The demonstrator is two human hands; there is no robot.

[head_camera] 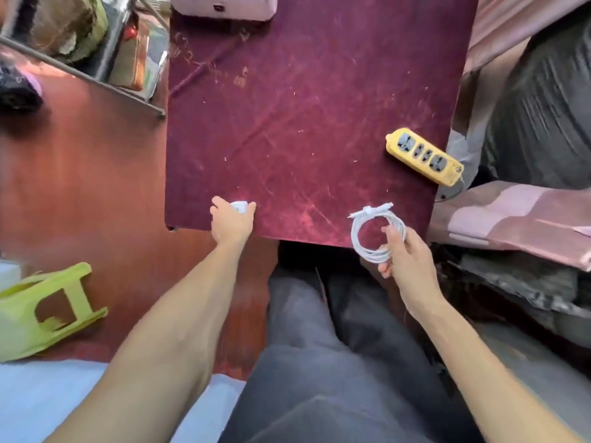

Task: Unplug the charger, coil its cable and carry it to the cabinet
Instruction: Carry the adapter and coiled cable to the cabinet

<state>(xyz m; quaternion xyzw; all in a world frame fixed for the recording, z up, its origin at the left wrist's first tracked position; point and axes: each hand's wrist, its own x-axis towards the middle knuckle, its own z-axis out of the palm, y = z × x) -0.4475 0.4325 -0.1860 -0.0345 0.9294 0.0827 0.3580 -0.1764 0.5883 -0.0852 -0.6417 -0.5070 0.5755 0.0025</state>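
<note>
At the maroon table (303, 123), left hand (232, 223) grips the white charger (240, 206), right hand (406, 251) holds the coiled cable (359, 241).

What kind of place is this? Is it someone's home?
Probably a room in a home, though I can't be sure. A table under a dark red cloth carries a yellow power strip, and a green plastic stool lies tipped on the reddish floor.

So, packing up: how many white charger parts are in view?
2: the plug brick in the left hand at the table edge; the coiled cable in the right hand.
</note>
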